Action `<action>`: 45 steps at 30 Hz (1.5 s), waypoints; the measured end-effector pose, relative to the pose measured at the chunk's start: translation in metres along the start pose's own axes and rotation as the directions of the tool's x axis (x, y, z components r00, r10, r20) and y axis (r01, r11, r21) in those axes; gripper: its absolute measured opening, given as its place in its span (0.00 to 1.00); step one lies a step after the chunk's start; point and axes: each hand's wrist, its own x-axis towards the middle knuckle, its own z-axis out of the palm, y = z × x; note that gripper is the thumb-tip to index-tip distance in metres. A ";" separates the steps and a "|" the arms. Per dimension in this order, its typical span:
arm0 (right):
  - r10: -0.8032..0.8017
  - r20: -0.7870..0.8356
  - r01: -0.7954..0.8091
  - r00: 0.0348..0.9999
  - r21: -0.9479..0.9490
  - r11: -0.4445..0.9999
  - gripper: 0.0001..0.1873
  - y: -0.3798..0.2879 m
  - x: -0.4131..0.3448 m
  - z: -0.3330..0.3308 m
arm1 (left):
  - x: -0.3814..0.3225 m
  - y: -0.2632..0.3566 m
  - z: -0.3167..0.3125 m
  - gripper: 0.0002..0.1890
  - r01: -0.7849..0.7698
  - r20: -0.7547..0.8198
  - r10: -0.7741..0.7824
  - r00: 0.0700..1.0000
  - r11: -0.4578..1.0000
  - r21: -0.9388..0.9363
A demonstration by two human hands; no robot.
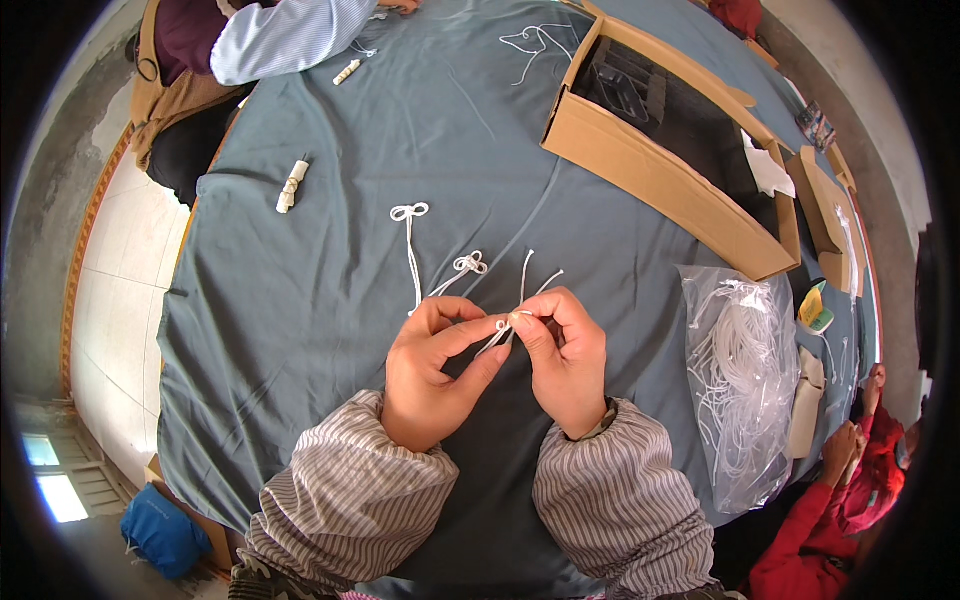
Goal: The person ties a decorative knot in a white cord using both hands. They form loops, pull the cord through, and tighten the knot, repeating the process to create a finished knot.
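Note:
Above the grey cloth, my left hand (442, 364) and my right hand (561, 352) meet, pinching a thin white cord (501, 330) between thumbs and forefingers. A small loop of it shows at the fingertips, and two free cord ends rise beyond my right fingers. Just past my left hand lies a white cord knotted into several loops (470, 263), its tails running back towards that hand. Farther out is another white cord piece with two loops (409, 212) and long straight tails. My fingers partly hide the middle of the held cord.
A clear plastic bag of white cords (742, 390) lies right of my hands, below an open cardboard box (667, 172). A tool with a cord-wrapped white handle (292, 187) rests at left. Co-workers sit at the far left (292, 41) and right, one in a red sleeve (799, 525).

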 end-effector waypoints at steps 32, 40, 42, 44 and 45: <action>-0.204 -0.111 0.189 0.973 -0.134 0.973 0.01 -0.008 -0.001 -0.001 | 0.008 0.024 -0.028 0.20 0.432 0.204 -0.384 0.900 0.730 -0.530; -0.247 -0.171 0.249 0.954 -0.012 0.969 0.01 -0.010 -0.001 0.000 | -0.010 0.036 -0.105 0.16 0.507 0.445 -0.293 0.846 0.189 -0.841; -0.241 -0.143 0.241 0.960 -0.018 0.970 0.01 -0.011 -0.002 -0.002 | -0.027 0.048 -0.116 0.15 0.655 0.395 -0.523 0.755 0.624 -0.427; -0.240 -0.124 0.240 0.963 -0.015 0.971 0.01 -0.011 -0.003 -0.001 | -0.039 0.053 -0.101 0.15 0.191 0.060 -0.262 0.963 0.825 0.531; -0.241 -0.109 0.241 0.964 -0.015 0.970 0.01 -0.011 -0.003 0.000 | -0.041 0.056 -0.095 0.17 0.000 -0.042 0.053 0.998 0.614 0.789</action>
